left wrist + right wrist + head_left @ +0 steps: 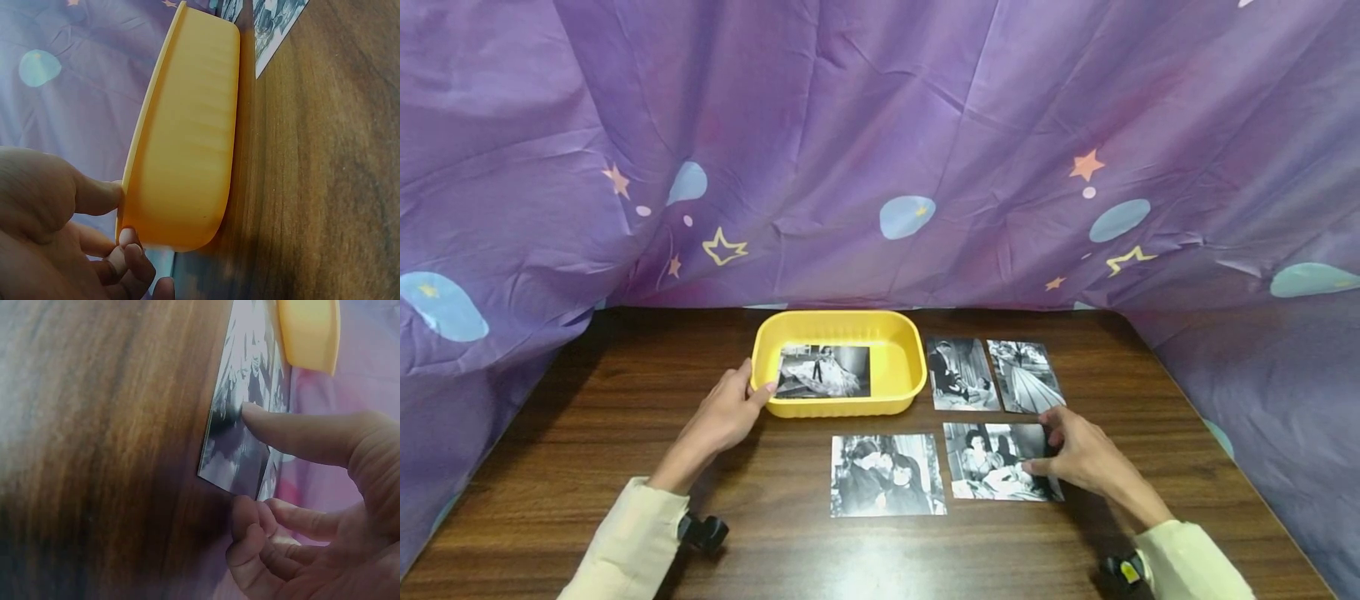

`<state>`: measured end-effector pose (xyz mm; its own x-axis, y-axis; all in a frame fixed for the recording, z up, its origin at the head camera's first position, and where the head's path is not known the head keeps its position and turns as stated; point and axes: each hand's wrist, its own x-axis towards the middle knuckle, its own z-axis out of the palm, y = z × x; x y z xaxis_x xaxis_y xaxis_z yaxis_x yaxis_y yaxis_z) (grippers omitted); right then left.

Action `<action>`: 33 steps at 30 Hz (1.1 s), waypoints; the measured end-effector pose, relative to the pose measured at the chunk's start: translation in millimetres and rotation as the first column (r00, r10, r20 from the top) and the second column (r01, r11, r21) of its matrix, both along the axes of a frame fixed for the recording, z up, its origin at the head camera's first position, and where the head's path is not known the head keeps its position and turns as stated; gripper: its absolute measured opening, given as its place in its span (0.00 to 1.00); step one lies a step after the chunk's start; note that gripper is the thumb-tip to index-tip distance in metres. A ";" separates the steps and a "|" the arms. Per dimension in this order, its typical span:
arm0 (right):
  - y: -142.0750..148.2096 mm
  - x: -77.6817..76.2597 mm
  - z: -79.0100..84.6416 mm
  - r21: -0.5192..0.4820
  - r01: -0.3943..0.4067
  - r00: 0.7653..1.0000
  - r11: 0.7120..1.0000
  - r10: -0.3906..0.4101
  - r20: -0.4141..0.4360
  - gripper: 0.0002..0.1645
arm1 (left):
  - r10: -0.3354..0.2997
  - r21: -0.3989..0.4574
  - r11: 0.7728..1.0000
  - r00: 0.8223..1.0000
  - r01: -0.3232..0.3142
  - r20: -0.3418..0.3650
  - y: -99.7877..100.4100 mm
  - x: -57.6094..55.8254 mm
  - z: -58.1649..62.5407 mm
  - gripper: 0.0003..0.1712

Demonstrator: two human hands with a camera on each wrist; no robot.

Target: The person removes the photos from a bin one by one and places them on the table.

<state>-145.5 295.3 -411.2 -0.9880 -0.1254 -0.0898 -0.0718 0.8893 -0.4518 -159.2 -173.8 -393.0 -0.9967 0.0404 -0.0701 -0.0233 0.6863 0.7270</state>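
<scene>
My left hand point(727, 408) grips the near-left corner of a yellow plastic tray point(912, 367), its thumb and fingers on the rim. Inside the tray lies a black-and-white photo print point(823, 372). At the lower right, my right hand point(1078, 450) has the right end of another black-and-white print point(988, 462), which shows a seated woman. In the right wrist view the thumb point(275, 428) rests on its face, with curled fingers point(244, 515) at its edge. That print lies low over the table; whether it is lifted cannot be told.
A print of several people close together point(887, 475) lies in front of the tray. Two upright prints, one with a seated figure point(958, 375) and one with a wide pale shape point(1024, 375), lie right of it on the brown wooden table point(625, 392). A purple curtain point(820, 150) hangs behind.
</scene>
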 end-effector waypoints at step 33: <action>-198.9 -125.2 66.7 -0.087 -0.333 0.941 0.939 0.325 -0.091 0.32 | 0.000 -0.019 1.000 1.000 0.000 -0.002 -0.5 -1.3 -0.9 0.26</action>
